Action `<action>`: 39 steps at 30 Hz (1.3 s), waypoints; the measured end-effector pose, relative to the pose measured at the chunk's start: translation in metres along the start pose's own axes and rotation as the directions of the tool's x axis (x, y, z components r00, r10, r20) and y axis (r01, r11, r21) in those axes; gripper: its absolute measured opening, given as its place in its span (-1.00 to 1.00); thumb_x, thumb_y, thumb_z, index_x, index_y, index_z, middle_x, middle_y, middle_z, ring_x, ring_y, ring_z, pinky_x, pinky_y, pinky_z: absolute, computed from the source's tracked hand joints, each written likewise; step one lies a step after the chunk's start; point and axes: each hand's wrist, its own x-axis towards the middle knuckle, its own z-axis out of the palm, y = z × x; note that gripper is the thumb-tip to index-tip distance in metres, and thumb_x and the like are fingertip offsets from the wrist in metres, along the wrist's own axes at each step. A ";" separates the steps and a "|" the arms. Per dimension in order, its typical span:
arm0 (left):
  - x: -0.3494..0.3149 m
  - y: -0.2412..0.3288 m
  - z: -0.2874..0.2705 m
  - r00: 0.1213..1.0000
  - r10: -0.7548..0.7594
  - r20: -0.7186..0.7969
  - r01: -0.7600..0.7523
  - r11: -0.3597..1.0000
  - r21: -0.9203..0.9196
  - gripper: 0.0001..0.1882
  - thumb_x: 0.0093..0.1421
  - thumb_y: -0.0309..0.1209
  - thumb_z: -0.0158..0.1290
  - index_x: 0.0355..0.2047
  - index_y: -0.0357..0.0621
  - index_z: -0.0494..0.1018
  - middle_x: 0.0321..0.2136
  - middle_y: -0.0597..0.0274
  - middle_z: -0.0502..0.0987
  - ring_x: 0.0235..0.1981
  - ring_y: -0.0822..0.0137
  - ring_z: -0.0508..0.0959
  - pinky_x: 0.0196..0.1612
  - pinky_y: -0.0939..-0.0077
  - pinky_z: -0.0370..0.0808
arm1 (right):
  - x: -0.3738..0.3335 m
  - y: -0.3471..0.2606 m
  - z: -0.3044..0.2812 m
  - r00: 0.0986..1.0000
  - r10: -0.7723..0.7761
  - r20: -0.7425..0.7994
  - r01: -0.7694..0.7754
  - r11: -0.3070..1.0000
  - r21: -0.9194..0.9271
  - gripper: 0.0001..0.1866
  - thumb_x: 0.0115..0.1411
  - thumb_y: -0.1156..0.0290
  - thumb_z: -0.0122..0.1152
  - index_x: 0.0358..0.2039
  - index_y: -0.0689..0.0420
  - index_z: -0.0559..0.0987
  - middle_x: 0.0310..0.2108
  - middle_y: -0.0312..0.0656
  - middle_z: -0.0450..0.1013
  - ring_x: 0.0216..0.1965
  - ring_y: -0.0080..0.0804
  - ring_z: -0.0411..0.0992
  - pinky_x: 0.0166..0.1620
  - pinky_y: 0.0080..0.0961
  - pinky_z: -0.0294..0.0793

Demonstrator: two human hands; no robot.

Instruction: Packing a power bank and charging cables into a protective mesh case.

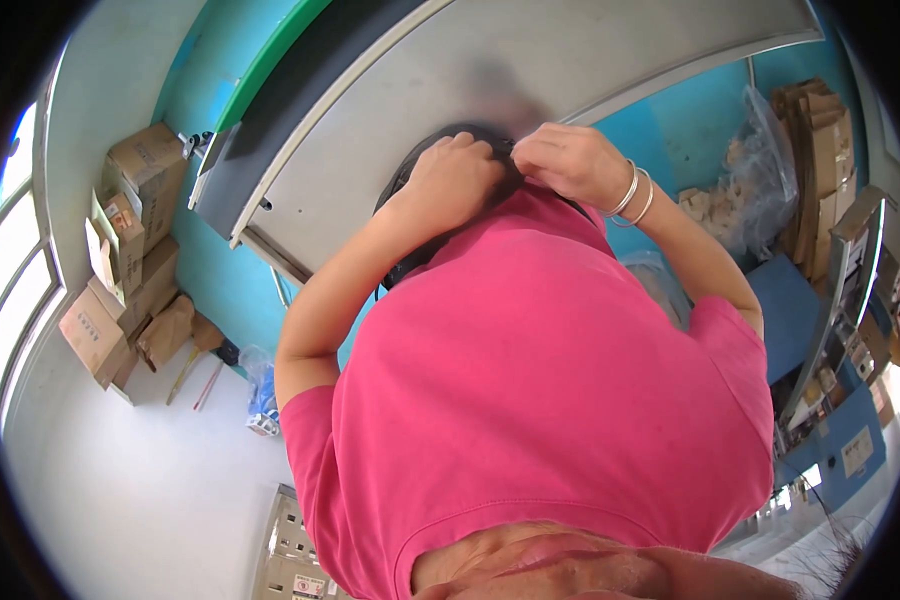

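Note:
Close in front of my waist is a black, bag-like item (395, 185) with a dark rim, partly hidden by my hands and shirt. My left hand (452, 175) lies over it with the fingers curled down onto its black material. Beside it, at the item's right edge, my right hand (567, 160) has its thumb and fingers pinched together. What is between those fingertips is too small to make out. Two thin bangles (638, 195) circle my right wrist.
A grey metal-topped table (340, 150) reaches from just ahead of me, with a dark belt and green rail (270, 65) along its far left. Cardboard boxes (145, 165) are stacked at left. Flattened cardboard (820, 160) and a clear plastic bag (760, 190) stand at right.

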 end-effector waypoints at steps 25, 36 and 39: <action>-0.023 -0.003 -0.006 0.826 -0.557 -0.084 0.555 0.830 -0.046 -0.63 0.22 -0.20 0.00 -0.54 -0.29 0.47 -0.54 0.02 0.50 -0.43 -0.02 0.52 -0.34 0.15 0.43 | 0.002 0.044 0.012 0.877 0.480 0.038 -0.469 0.835 0.288 -0.90 0.25 0.42 0.03 -0.27 0.17 0.42 -0.41 -0.20 0.55 -0.38 -0.42 0.54 -0.31 -0.48 0.53; 0.037 0.002 0.000 0.912 -0.406 -0.061 0.310 0.777 -0.548 -0.75 0.04 -0.29 0.10 -0.40 -0.24 0.53 -0.47 -0.05 0.56 -0.39 -0.02 0.56 -0.29 0.23 0.47 | 0.011 0.033 0.009 0.761 0.553 0.340 -0.597 0.389 0.702 -0.80 0.24 0.44 0.16 -0.15 0.14 0.39 -0.37 -0.34 0.45 -0.31 -0.60 0.48 -0.30 -0.64 0.56; 0.046 -0.013 0.008 0.917 -0.397 -0.041 0.320 0.791 -0.522 -0.76 0.03 -0.32 0.11 -0.40 -0.28 0.54 -0.61 0.08 0.52 -0.52 0.29 0.51 -0.37 0.40 0.42 | -0.002 0.035 0.011 0.763 0.632 0.131 -0.446 0.370 0.815 -0.78 0.19 0.48 0.22 -0.17 0.14 0.41 -0.30 -0.32 0.46 -0.27 -0.58 0.48 -0.22 -0.62 0.56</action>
